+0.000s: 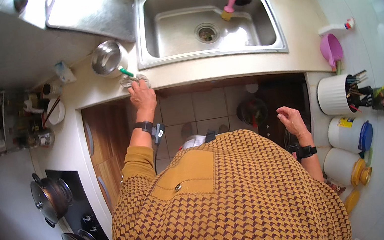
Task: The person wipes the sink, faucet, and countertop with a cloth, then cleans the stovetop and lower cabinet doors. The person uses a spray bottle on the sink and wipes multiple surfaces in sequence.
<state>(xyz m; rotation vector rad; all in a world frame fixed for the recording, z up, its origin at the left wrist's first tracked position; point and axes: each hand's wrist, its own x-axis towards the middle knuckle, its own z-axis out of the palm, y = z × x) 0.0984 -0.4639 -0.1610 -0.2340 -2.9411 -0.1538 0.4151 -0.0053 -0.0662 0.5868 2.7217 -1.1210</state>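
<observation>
My left hand [143, 96] is on a crumpled grey cloth [135, 81] at the counter's front edge, its fingers closed on the cloth. Just beyond the cloth stands a shiny metal pot [107, 58], with a green-ended handle [125, 71] beside it. My right hand [291, 119] hangs over the right side of the floor gap, fingers loosely curled, holding nothing that shows. In front of me lies the stainless steel sink [177, 28]; a pink-handled brush [230, 6] rests at its right side, near the drain strainer [207, 33].
A metal board or tray [95, 11] lies left of the sink. Lidded pots [50, 201] stand on the hob [74, 206] at left. Along the right wall are a pink scoop [330, 49], a white utensil holder [333, 95] and white tubs [345, 133].
</observation>
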